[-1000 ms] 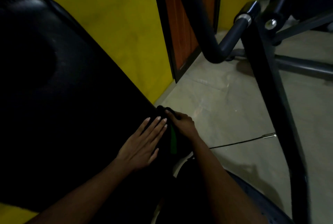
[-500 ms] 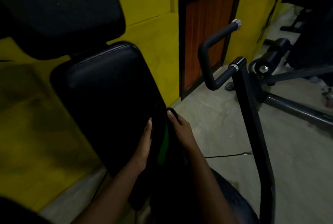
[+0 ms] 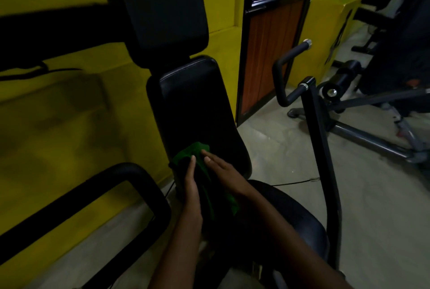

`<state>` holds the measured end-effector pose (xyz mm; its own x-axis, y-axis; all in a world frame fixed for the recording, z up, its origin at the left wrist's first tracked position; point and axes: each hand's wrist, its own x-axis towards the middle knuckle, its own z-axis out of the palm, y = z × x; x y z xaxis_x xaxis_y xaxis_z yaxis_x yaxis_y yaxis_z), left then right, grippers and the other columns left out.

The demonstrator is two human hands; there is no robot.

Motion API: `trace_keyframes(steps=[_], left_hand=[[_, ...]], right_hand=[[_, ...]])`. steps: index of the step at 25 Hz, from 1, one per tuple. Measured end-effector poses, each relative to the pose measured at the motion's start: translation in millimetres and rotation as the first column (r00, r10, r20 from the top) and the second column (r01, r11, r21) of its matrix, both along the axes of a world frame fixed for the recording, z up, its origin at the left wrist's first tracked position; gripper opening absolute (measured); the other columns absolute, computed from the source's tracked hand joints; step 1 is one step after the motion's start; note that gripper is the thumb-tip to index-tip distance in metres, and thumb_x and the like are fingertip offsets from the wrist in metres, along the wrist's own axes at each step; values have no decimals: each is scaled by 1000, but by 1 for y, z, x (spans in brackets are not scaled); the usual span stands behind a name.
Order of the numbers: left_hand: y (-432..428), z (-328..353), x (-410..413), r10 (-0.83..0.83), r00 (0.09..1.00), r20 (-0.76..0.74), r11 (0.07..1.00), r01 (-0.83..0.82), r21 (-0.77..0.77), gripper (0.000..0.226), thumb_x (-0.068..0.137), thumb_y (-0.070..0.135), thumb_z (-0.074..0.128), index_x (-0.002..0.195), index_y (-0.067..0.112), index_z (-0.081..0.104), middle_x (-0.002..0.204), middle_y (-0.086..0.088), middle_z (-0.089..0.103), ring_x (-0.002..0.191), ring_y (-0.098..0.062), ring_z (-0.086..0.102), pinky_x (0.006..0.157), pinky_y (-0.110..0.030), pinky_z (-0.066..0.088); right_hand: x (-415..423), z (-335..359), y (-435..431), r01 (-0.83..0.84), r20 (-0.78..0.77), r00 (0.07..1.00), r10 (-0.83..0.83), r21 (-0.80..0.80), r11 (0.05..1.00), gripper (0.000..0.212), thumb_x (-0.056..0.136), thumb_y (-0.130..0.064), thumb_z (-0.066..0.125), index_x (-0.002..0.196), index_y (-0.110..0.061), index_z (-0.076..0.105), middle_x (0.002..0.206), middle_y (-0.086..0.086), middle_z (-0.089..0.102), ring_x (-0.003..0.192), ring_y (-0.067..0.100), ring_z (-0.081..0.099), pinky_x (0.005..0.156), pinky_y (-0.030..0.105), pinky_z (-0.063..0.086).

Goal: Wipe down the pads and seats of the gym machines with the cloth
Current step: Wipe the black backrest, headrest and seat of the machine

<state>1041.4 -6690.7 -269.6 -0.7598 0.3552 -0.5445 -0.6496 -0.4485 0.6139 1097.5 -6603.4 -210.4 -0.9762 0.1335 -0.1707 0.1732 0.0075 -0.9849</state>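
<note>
A black gym machine stands against the yellow wall, with a tall back pad point(image 3: 193, 112), a head pad point(image 3: 160, 12) above it and a round black seat point(image 3: 295, 216) below. A green cloth point(image 3: 189, 152) lies against the bottom of the back pad and hangs down between my hands. My left hand point(image 3: 192, 179) lies along the cloth's left side with straight fingers. My right hand point(image 3: 222, 170) rests flat on the cloth with its fingers extended. Most of the cloth is lost in shadow.
A black handle bar point(image 3: 285, 74) on an upright post point(image 3: 323, 160) rises right of the seat. Another black bar frame point(image 3: 97, 186) curves at lower left. A brown door point(image 3: 272, 56) is behind, and more machine frames point(image 3: 372, 137) cross the grey floor at right.
The view has pulled back and up, so the whole back pad and head pad show. Both hands have slid down to the bottom of the back pad, and more green cloth is showing.
</note>
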Motion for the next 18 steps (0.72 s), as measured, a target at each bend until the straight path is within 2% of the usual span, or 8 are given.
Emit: trace_keyframes(steps=[1, 3, 5, 9, 11, 14, 16, 18], left_hand=[[-10, 13, 3, -12, 997, -77, 998, 8, -56, 87, 55, 72, 71, 125, 22, 59, 125, -11, 61, 112, -32, 59, 95, -50, 46], [-19, 34, 0, 73, 986, -153, 996, -78, -32, 70, 78, 66, 55, 125, 14, 58, 117, -10, 63, 105, -29, 60, 94, -45, 46], [-22, 59, -4, 174, 958, -229, 982, -187, -34, 56, 92, 52, 43, 130, 12, 51, 120, -9, 59, 107, -27, 56, 94, -42, 44], [-19, 89, -36, 470, 795, -385, 829, -546, -116, 54, 95, 42, 46, 141, 16, 37, 137, -7, 47, 121, -27, 47, 95, -37, 39], [-18, 94, -65, 555, 720, -417, 731, -661, -170, 62, 94, 44, 47, 146, 17, 28, 146, -7, 38, 131, -29, 40, 99, -38, 36], [-17, 100, -110, 561, 672, -482, 662, -715, -226, 69, 93, 46, 48, 149, 19, 17, 149, -8, 33, 132, -30, 37, 104, -42, 35], [-5, 98, -139, 485, 664, -570, 625, -719, -305, 73, 90, 52, 50, 148, 18, 22, 145, -11, 39, 128, -32, 43, 103, -46, 39], [17, 93, -157, 368, 660, -655, 577, -715, -395, 88, 76, 71, 48, 145, 19, 28, 140, -11, 44, 123, -33, 48, 101, -49, 41]], right_hand=[[3, 6, 1, 30, -41, 999, -26, 99, 995, 35, 100, -25, 39, 134, -21, 46, 137, 4, 50, 117, 11, 51, 88, 11, 44], [1, 10, 2, 147, -146, 983, -110, 277, 950, 32, 98, -17, 43, 128, -17, 54, 130, 5, 56, 101, 0, 54, 75, 1, 42], [-11, 20, 5, 197, -241, 965, -105, 397, 896, 30, 97, -13, 46, 125, -14, 58, 125, 3, 57, 93, -10, 50, 71, -5, 37], [-69, 46, 23, 235, -375, 927, -23, 529, 816, 30, 95, -13, 49, 123, -14, 59, 123, 2, 58, 104, -1, 50, 75, -7, 32], [-108, 49, 33, 197, -403, 911, 86, 609, 768, 32, 95, -17, 50, 126, -16, 57, 129, 3, 55, 119, 9, 48, 90, 4, 31], [-165, 43, 45, 205, -433, 873, 226, 745, 635, 43, 96, -27, 48, 138, -22, 43, 150, 1, 34, 141, 17, 24, 112, 28, 22], [-197, 36, 50, 315, -512, 813, 278, 787, 530, 51, 95, -38, 41, 143, -25, 33, 155, -1, 23, 145, 17, 12, 117, 38, 12], [-224, 26, 58, 424, -583, 762, 282, 778, 463, 57, 92, -46, 32, 145, -23, 29, 155, 3, 24, 144, 18, 10, 115, 44, 9]])
